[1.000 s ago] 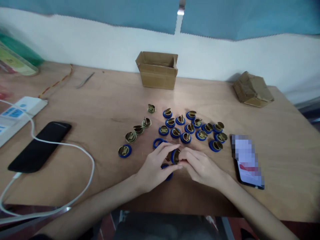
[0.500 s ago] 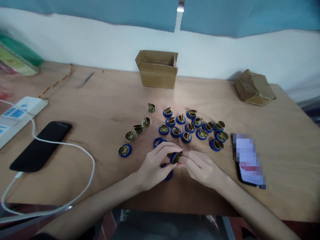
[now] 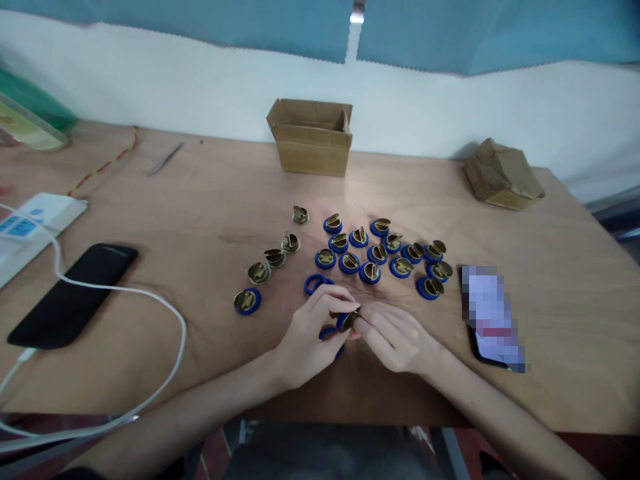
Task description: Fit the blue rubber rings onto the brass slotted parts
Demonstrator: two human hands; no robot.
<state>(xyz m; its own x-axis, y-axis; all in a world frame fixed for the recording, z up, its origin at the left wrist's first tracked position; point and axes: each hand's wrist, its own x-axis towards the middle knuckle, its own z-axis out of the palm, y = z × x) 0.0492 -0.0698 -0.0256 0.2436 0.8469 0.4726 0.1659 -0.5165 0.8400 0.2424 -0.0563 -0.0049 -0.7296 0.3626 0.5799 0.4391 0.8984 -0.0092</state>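
Between my two hands is a round brass-coloured clip piece with a blue ring (image 3: 345, 321), tilted on its side above the table. My left hand (image 3: 310, 330) grips it with the thumb below and the fingers above. The fingers of my right hand (image 3: 397, 335) are closed on its right edge, where fingertips partly hide it. Loose blue rings (image 3: 314, 285) lie just behind my left hand, and another blue ring (image 3: 329, 331) shows under it. Beyond my hands several blue-ringed clip pieces (image 3: 370, 273) stand with their flaps raised. To the left lie several clip pieces without blue rings (image 3: 259, 272).
An open cardboard box (image 3: 313, 155) stands by the wall, a crumpled cardboard box (image 3: 503, 175) at the back right. A phone (image 3: 487, 317) lies right of my hands. On the left are a black phone (image 3: 75, 293), a white cable (image 3: 170, 308) and a power strip (image 3: 40, 227).
The whole view has shifted slightly. Both hands stay together on the same clip piece, with only a small change in finger position.
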